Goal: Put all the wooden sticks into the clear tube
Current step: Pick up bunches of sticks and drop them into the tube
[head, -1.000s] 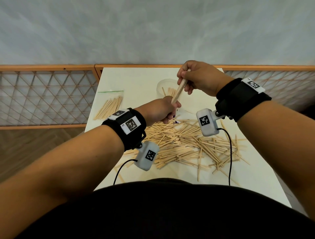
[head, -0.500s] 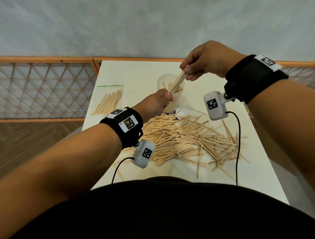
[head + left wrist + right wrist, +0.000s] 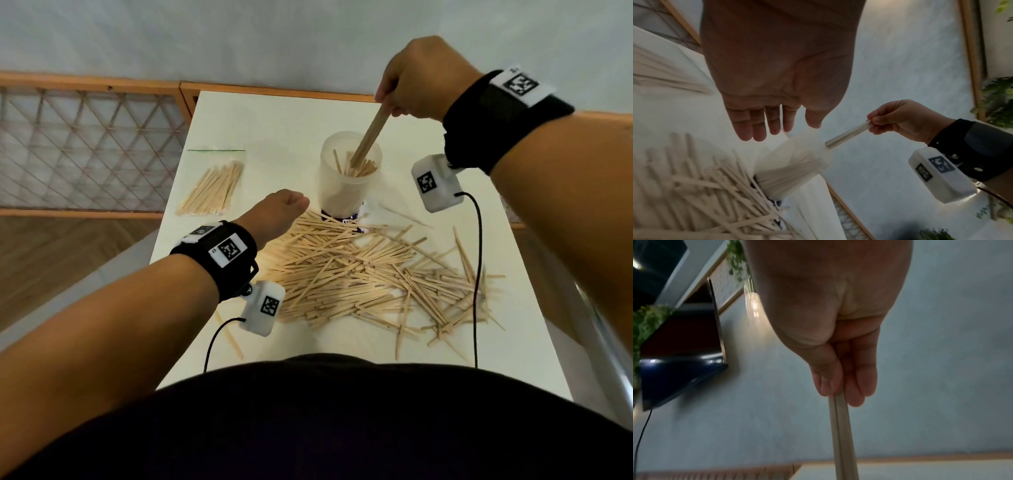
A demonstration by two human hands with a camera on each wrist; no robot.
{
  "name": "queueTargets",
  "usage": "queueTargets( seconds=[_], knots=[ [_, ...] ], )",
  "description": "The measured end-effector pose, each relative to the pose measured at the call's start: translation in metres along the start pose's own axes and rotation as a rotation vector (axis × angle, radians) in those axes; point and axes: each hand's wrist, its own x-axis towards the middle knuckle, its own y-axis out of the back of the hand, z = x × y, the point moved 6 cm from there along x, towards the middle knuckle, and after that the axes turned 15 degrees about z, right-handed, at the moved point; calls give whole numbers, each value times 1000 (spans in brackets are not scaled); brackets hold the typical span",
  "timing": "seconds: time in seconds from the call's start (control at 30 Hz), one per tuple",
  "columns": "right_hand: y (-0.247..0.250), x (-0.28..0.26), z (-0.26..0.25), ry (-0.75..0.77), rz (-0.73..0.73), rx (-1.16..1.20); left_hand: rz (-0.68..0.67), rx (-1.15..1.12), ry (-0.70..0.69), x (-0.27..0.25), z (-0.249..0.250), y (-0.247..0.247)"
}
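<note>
A clear tube (image 3: pixel 346 181) stands upright on the white table (image 3: pixel 274 116), with several wooden sticks inside. My right hand (image 3: pixel 416 82) is above it and pinches a small bundle of sticks (image 3: pixel 370 135) whose lower ends dip into the tube's mouth. The right wrist view shows thumb and fingers (image 3: pixel 857 386) clamped on the bundle (image 3: pixel 842 434). My left hand (image 3: pixel 277 216) hovers left of the tube, over the loose stick pile (image 3: pixel 370 274). In the left wrist view its fingers (image 3: pixel 760 123) are straight and hold nothing, with the tube (image 3: pixel 795 164) just beyond.
A clear bag of sticks (image 3: pixel 212 188) lies at the table's left side. Two wrist camera cables (image 3: pixel 478 267) hang over the pile. A wooden lattice fence (image 3: pixel 85 144) borders the table's left and far edges. A stray stick (image 3: pixel 229 335) lies near the front edge.
My right hand rose and carried the bundle over the tube, lowering its ends in. My left hand let go of the bundle and dropped away to the left, fingers now straight.
</note>
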Motion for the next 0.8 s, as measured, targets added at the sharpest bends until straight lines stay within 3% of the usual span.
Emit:
queueTargets(
  seconds=[0.23,0.37,0.63,0.73,0.8],
  knots=[
    [-100,-10,-8,213,-292,-192,15,80,96,0,-38,11],
    [-127,-19,0,215,-425,-244,22,150,128,0,-49,17],
    [-74,-42,42,-94,-69,158,-28,374,6,-8,-41,-7],
    [-75,-80,62,-157,-62,164,-62,526,-61,-9,-45,-26],
    [-87,-110,79,-204,-135,134,-85,655,-104,-11,-51,-40]
  ],
)
